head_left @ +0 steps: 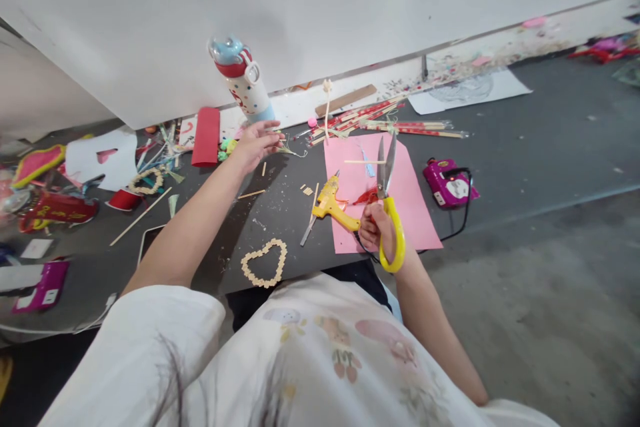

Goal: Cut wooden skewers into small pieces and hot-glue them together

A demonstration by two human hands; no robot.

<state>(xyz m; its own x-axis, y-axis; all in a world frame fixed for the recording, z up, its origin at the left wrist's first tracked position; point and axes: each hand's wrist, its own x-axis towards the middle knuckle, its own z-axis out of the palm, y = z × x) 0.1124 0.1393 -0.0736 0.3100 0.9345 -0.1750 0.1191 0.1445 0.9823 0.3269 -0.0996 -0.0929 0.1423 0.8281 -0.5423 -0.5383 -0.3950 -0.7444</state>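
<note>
A dark table [525, 147] stands against a white wall [350, 7], with craft bits all over it. The right hand [374, 227] is closed around the yellow loop handles of the scissors [386, 177]. Their shiny metal blades point away toward the wall, a little apart, over a flat pink paper [407, 207]. The left hand [255, 143] reaches far out to the left, near a spotted water bottle [243, 83]. Its fingers are stretched open and hold nothing I can see. The tips may touch some thin pale straws [293, 150]. These lie well to the left of the scissors, so the left hand is nearer. A yellow glue gun [333, 203] lies between the hands
</note>
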